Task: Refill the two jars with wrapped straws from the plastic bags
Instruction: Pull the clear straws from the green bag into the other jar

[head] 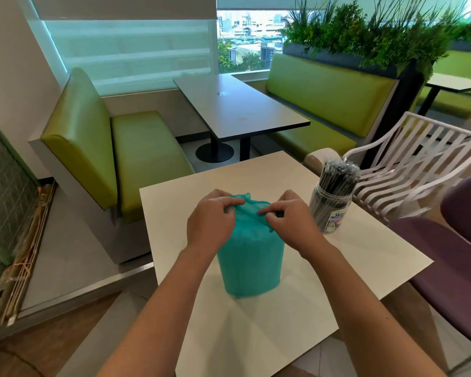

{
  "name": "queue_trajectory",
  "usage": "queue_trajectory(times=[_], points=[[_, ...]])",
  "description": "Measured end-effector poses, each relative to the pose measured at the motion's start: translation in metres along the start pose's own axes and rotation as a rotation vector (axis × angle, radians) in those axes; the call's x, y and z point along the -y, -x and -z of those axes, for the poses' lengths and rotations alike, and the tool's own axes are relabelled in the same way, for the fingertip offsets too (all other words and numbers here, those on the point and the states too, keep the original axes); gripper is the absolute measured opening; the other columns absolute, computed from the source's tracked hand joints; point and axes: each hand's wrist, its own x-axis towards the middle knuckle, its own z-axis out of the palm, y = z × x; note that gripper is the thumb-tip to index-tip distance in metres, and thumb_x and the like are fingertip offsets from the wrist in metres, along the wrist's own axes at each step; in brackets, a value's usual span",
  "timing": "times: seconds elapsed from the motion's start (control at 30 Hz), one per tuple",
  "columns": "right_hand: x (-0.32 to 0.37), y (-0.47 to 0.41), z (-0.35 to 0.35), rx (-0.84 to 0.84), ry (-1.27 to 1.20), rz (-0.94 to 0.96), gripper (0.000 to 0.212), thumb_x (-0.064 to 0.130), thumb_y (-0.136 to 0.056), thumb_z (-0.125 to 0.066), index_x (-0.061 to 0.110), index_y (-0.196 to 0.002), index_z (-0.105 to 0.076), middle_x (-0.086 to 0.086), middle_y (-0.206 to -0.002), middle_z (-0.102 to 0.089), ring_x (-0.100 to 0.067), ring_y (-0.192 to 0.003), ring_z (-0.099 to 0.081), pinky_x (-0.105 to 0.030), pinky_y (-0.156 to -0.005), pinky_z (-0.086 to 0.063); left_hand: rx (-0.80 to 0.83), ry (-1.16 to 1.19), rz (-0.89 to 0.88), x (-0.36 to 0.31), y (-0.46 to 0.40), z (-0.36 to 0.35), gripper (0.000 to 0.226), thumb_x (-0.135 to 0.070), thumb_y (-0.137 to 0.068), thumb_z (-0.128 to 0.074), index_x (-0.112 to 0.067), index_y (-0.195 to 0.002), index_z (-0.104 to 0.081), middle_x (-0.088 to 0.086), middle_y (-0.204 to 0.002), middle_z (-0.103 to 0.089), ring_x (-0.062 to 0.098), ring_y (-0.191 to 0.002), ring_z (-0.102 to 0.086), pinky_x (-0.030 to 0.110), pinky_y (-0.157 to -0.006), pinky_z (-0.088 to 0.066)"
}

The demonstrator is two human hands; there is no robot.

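Centrally, both hands' grip, left hand (pixel 211 219), right hand (pixel 291 221), pinching green bag (pixel 252 262) mouth, possibly knotted.

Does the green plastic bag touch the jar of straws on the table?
Apart. The head view shows a strip of bare white table between the green bag and the jar, which stands farther back to the right.

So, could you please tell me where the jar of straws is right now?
The jar of straws stands upright on the white table, right of the green bag that both hands grip, near the white chair.
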Motion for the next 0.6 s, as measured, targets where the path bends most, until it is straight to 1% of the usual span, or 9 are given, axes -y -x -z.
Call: queue_trajectory(times=[0.07,0.13,0.2,0.27,0.3,0.37,0.43,0.53,0.6], points=[[-0.001,0.000,0.000,0.037,0.026,0.008,0.029,0.004,-0.092,-0.054,0.018,-0.102,-0.077,0.005,-0.101,-0.047,-0.007,-0.089,-0.050,-0.008,-0.067,-0.043,-0.031,-0.070,0.046,-0.006,0.004,0.003,0.023,-0.042,-0.094,-0.055,-0.034,-0.105,-0.073,-0.020,-0.109,-0.059,0.005,-0.092,-0.054,0.021,-0.065,-0.043],[-0.001,-0.001,0.000,0.121,0.074,0.007,0.040,-0.001,-0.092,-0.046,0.021,-0.105,-0.076,0.008,-0.106,-0.049,-0.009,-0.098,-0.050,-0.018,-0.083,-0.046,-0.080,-0.031,0.076,-0.011,0.005,0.004,0.025,-0.050,-0.090,-0.060,-0.034,-0.103,-0.074,-0.019,-0.107,-0.061,0.005,-0.088,-0.055,0.020,-0.061,-0.038],[-0.001,-0.001,0.000,0.185,0.112,-0.015,0.043,0.003,-0.092,-0.042,0.025,-0.106,-0.076,0.012,-0.104,-0.053,-0.011,-0.096,-0.054,-0.031,-0.085,-0.051,-0.085,-0.009,0.081,-0.011,0.002,0.006,0.017,-0.033,-0.087,-0.068,-0.035,-0.104,-0.074,-0.019,-0.107,-0.060,0.005,-0.089,-0.056,0.021,-0.065,-0.041],[-0.001,-0.002,0.000,0.174,0.157,-0.025,0.031,0.020,-0.092,-0.048,0.027,-0.101,-0.077,0.014,-0.099,-0.058,-0.010,-0.087,-0.058,-0.038,-0.078,-0.054,-0.003,0.048,0.082,-0.005,0.000,0.006,0.042,-0.007,-0.079,-0.068,-0.035,-0.110,-0.072,-0.019,-0.110,-0.058,0.007,-0.093,-0.057,0.024,-0.074,-0.049],[-0.001,-0.003,0.000,0.143,0.169,-0.025,0.027,0.029,-0.092,-0.052,0.025,-0.098,-0.078,0.013,-0.096,-0.059,-0.011,-0.084,-0.059,-0.039,-0.075,-0.055,0.056,0.084,0.086,-0.004,0.001,0.007,0.054,0.000,-0.073,-0.065,-0.035,-0.113,-0.070,-0.018,-0.113,-0.056,0.009,-0.094,-0.058,0.027,-0.077,-0.053],[-0.003,-0.004,-0.001,0.092,0.191,-0.012,0.024,0.035,-0.091,-0.060,0.022,-0.098,-0.079,0.009,-0.092,-0.059,-0.013,-0.084,-0.059,-0.040,-0.073,-0.055,0.156,0.093,0.082,-0.003,0.003,0.010,0.069,0.004,-0.067,-0.063,-0.038,-0.122,-0.063,-0.019,-0.121,-0.052,0.012,-0.094,-0.060,0.033,-0.077,-0.056],[-0.008,-0.005,-0.001,0.114,0.256,0.002,0.022,0.026,-0.090,-0.063,0.023,-0.108,-0.076,0.008,-0.094,-0.056,-0.018,-0.094,-0.056,-0.040,-0.082,-0.054,0.253,-0.001,0.083,0.000,0.008,0.012,0.077,-0.001,-0.067,-0.065,-0.042,-0.132,-0.054,-0.022,-0.130,-0.046,0.012,-0.099,-0.059,0.036,-0.078,-0.057],[-0.013,-0.004,-0.002,0.234,0.341,-0.043,0.045,0.007,-0.087,-0.059,0.026,-0.128,-0.064,0.006,-0.102,-0.046,-0.022,-0.104,-0.049,-0.037,-0.098,-0.048,0.323,-0.078,0.132,0.007,0.011,0.014,0.079,-0.004,-0.075,-0.066,-0.039,-0.142,-0.044,-0.020,-0.138,-0.041,0.011,-0.115,-0.050,0.034,-0.087,-0.054],[-0.014,-0.001,0.000,0.287,0.303,-0.102,0.057,0.001,-0.086,-0.058,0.030,-0.135,-0.056,0.002,-0.111,-0.039,-0.020,-0.105,-0.045,-0.033,-0.101,-0.046,0.341,-0.031,0.158,0.011,0.013,0.014,0.078,-0.003,-0.078,-0.068,-0.035,-0.145,-0.042,-0.014,-0.141,-0.041,0.014,-0.120,-0.047,0.035,-0.091,-0.054]])
